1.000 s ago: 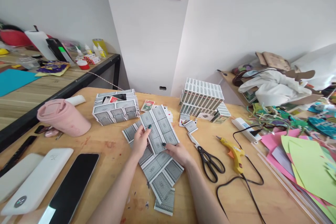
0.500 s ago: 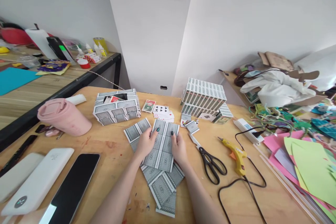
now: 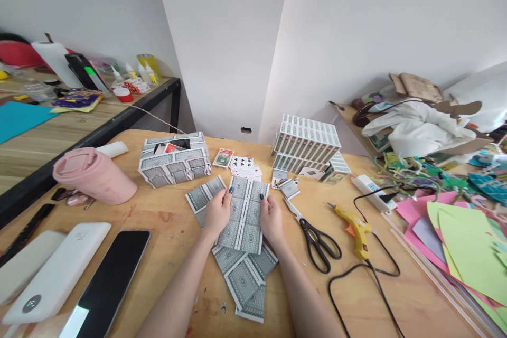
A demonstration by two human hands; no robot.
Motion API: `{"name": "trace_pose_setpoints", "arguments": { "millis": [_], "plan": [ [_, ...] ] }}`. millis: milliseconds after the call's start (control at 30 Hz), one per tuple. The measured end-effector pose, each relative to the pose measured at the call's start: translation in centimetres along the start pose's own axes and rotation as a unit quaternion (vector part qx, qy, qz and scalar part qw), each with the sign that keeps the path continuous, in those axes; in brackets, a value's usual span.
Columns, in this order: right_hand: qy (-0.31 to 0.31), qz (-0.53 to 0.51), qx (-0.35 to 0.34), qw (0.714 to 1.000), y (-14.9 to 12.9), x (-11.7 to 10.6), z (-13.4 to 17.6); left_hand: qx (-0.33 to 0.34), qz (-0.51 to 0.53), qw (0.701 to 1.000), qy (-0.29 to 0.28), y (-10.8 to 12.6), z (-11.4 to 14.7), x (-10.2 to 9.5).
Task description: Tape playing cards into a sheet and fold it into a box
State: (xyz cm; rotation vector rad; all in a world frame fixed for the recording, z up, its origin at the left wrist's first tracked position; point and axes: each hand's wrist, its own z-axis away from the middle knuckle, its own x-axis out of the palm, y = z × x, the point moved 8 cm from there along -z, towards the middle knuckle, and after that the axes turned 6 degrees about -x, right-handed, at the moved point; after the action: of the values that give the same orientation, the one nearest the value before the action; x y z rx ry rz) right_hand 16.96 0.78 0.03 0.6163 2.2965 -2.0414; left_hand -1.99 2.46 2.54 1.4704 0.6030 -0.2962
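My left hand (image 3: 217,212) and my right hand (image 3: 271,217) grip opposite side edges of a panel of joined playing cards (image 3: 242,216), thumbs on top. The panel shows grey patterned backs, with a white seam down its middle. Under it and toward me lie more joined playing cards (image 3: 244,280), overlapping on the table. Another card piece (image 3: 206,194) sticks out by my left hand. Beyond the panel are face-up playing cards (image 3: 243,165) and a card pack (image 3: 224,158). A box covered in cards (image 3: 174,161) stands at the back left; its top has an opening.
Black-handled scissors (image 3: 317,240) and a yellow glue gun (image 3: 356,229) with a looping cord lie to the right. Stacked card packs (image 3: 307,142) stand behind them. A pink cup (image 3: 95,175), a power bank (image 3: 59,272) and a phone (image 3: 109,280) occupy the left. Coloured paper (image 3: 463,237) lies far right.
Both hands still hold the card panel in nearly the same place, its tilt slightly changed. The camera view has shifted a little.
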Motion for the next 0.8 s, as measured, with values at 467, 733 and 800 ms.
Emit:
{"name": "trace_pose_setpoints", "arguments": {
  "millis": [467,733,800],
  "plan": [
    [0.003,0.031,0.008,0.999,0.4,-0.6,-0.2,0.004,-0.049,0.999,0.017,0.0,-0.2,-0.9],
    [0.029,-0.008,0.012,0.999,0.3,-1.6,-0.7,-0.014,-0.039,0.998,0.045,-1.6,-1.3,-2.9],
    [0.042,-0.025,0.014,0.999,0.4,-2.2,-1.0,-0.022,-0.020,0.998,0.060,-2.2,-1.7,-3.7]
  ]
}}
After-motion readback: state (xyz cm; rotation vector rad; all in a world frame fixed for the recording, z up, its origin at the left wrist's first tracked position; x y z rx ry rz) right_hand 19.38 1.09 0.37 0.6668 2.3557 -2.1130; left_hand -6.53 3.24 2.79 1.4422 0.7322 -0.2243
